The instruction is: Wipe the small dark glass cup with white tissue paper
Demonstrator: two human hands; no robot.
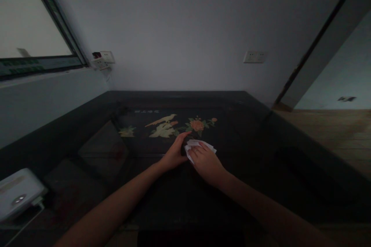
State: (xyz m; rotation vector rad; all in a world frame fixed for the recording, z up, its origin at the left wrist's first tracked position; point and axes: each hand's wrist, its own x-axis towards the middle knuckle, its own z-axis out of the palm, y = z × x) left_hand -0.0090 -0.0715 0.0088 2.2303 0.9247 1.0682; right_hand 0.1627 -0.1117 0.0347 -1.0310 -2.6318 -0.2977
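Observation:
A white crumpled tissue (199, 146) lies under the bent fingers of my right hand (207, 161), with its edges showing past the fingertips. My left hand (174, 154) is right beside it, curved in a C shape, thumb and fingers reaching towards the tissue's left edge. Between them is a dark patch that looks like part of an object, too dim to name. Both hands are low over the dark tabletop (232, 170), just in front of its painted bird (164, 123) and orange flower (197, 124).
A white box-like device (20, 195) with a cable stands at the near left. Wall sockets (255, 57) are on the wall behind the table, with another socket (106, 57) in the left corner. A window (34, 19) is at the left. Wooden floor (342, 131) shows at the right.

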